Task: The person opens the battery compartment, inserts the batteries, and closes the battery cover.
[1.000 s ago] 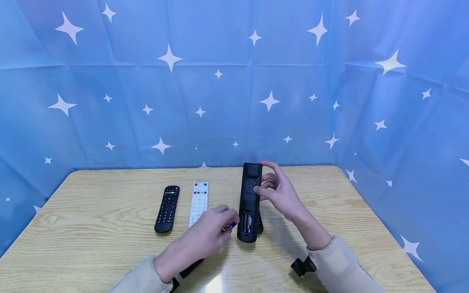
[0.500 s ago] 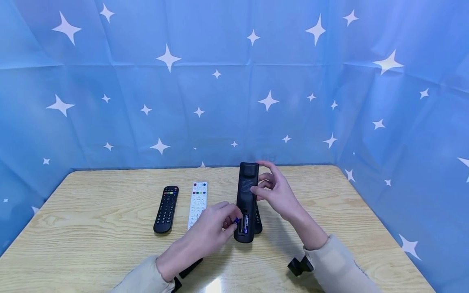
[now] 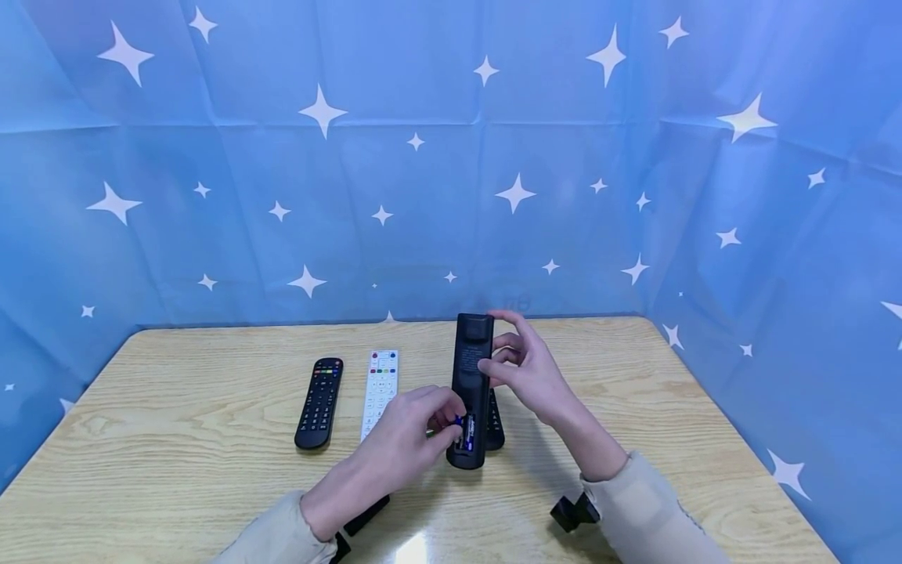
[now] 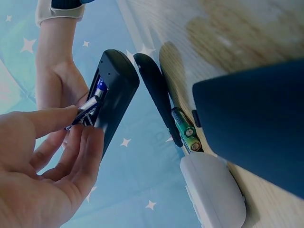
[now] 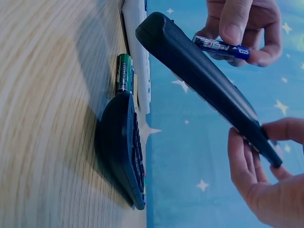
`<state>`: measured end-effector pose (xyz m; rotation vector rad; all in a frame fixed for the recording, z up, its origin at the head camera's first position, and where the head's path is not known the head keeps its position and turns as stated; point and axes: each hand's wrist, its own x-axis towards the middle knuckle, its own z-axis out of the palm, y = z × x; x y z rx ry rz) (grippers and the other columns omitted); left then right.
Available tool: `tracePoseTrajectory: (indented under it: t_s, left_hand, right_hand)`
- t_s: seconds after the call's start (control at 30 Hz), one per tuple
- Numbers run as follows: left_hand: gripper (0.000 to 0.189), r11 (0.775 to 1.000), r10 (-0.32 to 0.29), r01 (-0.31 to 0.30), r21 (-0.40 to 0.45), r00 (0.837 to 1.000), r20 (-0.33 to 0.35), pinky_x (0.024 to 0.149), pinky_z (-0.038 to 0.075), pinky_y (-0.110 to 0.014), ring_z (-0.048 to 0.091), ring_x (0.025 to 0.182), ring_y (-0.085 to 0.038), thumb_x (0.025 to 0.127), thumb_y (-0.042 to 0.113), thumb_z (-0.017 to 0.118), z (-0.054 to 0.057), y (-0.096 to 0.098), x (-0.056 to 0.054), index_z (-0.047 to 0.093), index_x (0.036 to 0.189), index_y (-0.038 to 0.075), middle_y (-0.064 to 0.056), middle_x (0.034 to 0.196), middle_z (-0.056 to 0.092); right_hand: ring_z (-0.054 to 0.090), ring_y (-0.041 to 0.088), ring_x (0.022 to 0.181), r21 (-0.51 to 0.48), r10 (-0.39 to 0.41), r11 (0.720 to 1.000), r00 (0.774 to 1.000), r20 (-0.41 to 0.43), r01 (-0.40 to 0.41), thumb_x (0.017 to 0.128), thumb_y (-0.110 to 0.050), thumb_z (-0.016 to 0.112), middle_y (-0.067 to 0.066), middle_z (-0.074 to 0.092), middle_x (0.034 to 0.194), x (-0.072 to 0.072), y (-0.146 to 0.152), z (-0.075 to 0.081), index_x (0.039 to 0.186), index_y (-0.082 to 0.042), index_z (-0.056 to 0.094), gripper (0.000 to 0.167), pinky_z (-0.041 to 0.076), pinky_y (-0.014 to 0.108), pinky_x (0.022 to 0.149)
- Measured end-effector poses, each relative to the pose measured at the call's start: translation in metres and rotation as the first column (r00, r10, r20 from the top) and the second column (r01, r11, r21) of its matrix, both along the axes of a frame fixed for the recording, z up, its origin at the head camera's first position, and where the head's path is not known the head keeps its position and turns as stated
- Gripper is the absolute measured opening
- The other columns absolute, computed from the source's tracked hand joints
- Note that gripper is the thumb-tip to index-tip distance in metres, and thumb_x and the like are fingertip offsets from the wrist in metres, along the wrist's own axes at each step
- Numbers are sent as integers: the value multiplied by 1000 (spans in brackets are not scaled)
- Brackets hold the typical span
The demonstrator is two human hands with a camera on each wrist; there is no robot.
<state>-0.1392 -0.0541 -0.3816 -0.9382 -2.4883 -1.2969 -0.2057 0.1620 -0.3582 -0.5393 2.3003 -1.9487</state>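
Observation:
In the head view my right hand (image 3: 528,372) holds a black remote control (image 3: 470,352) by its upper end, back side toward me and tilted up over the table. Its battery compartment is uncovered, and a blue-and-silver battery (image 4: 100,88) shows inside in the left wrist view. My left hand (image 3: 405,431) pinches a second such battery (image 5: 221,47) between thumb and fingers, one end right at the compartment. Fingers partly cover the compartment in the head view.
Behind the held remote lies another black remote (image 3: 496,427). Green batteries (image 4: 184,122) lie on the wooden table (image 3: 211,439) near it. To the left are a white remote (image 3: 380,384) and a black one (image 3: 319,403). A starred blue curtain (image 3: 423,235) stands behind.
The right hand has shifted the remote slightly left. My left hand has brought its battery from beside the remote over to the compartment.

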Motion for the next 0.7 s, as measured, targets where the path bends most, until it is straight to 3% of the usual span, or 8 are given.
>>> tracePoseTrajectory:
  t_s: [0.37, 0.7]
  left_hand:
    - [21, 998, 40, -43, -35, 995, -94, 71, 58, -28, 63, 80, -5, 85, -2, 82, -4, 1, -1, 69, 96, 11, 3, 90, 69]
    - [16, 993, 63, -73, -94, 993, -100, 74, 56, -25, 65, 83, -11, 87, 4, 82, -6, -2, 1, 73, 99, 11, 3, 94, 68]
  right_hand:
    - [66, 30, 87, -20, 22, 1000, 1000, 2, -22, 92, 4, 68, 23, 64, 112, 1, -4, -2, 153, -15, 40, 70, 61, 43, 71]
    - [66, 30, 86, -28, 31, 999, 1000, -2, -31, 92, 3, 68, 23, 62, 111, 1, -5, -3, 153, -16, 40, 69, 61, 46, 72]
